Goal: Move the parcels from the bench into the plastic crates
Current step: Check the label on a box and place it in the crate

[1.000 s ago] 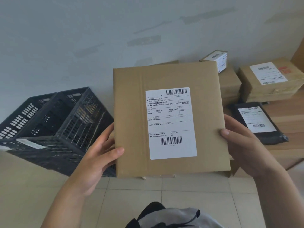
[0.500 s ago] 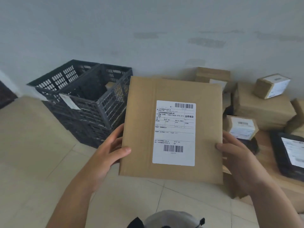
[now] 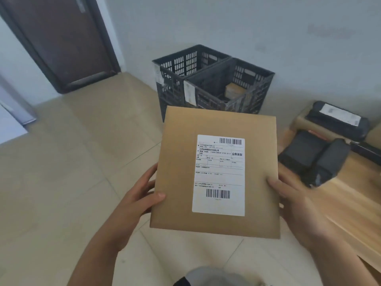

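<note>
Left hand [image 3: 136, 205] and right hand [image 3: 296, 205] clamp opposite edges of a flat cardboard parcel [image 3: 216, 172] — thumbs on top, label [image 3: 219, 175] up, held over the tiled floor [image 3: 72, 172]. Beyond the parcel: two dark plastic crates [image 3: 212, 79] against the wall, a small box [image 3: 235, 89] in the right one. Right of the parcel — black mailers [image 3: 315, 157] on the wooden surface [image 3: 350, 203].

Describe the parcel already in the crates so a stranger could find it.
Two black crates stand side by side against the wall right of the brown door. The small parcel lies in the right-hand one. It is brown cardboard, unlike the black bags on the bench.
</note>
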The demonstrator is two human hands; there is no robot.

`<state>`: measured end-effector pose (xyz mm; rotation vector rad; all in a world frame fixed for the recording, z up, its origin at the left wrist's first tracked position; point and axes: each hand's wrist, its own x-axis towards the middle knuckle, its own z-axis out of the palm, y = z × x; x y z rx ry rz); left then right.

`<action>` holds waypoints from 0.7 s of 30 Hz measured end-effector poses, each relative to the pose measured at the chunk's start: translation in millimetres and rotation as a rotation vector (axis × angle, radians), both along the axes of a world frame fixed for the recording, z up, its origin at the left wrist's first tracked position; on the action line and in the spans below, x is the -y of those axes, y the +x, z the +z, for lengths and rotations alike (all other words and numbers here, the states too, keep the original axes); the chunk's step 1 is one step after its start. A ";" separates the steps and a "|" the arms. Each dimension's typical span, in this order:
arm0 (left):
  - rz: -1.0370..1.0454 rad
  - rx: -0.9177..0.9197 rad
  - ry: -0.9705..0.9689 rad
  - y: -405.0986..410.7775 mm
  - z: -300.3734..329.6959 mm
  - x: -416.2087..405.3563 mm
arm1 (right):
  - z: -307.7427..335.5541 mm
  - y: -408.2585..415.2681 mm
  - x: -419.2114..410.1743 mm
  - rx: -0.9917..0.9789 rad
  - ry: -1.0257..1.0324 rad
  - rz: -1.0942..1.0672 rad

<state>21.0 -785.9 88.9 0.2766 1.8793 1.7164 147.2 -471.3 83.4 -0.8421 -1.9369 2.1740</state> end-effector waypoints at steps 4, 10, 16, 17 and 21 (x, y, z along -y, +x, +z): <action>0.079 0.035 -0.019 -15.2 -8.4 42.6 | -11.3 -28.6 40.4 0.044 -0.060 0.041; 0.108 0.106 0.003 -49.6 -21.3 58.5 | -18.9 -76.1 45.2 0.075 -0.074 0.076; 0.143 0.112 -0.017 -120.4 -24.3 52.5 | -37.6 -164.8 33.3 0.079 -0.121 0.125; 0.152 0.100 -0.027 -136.9 -21.6 51.5 | -40.7 -185.3 30.9 0.074 -0.137 0.136; 0.193 0.072 -0.078 -206.9 -0.5 50.5 | -43.5 -269.8 25.7 0.041 -0.196 0.163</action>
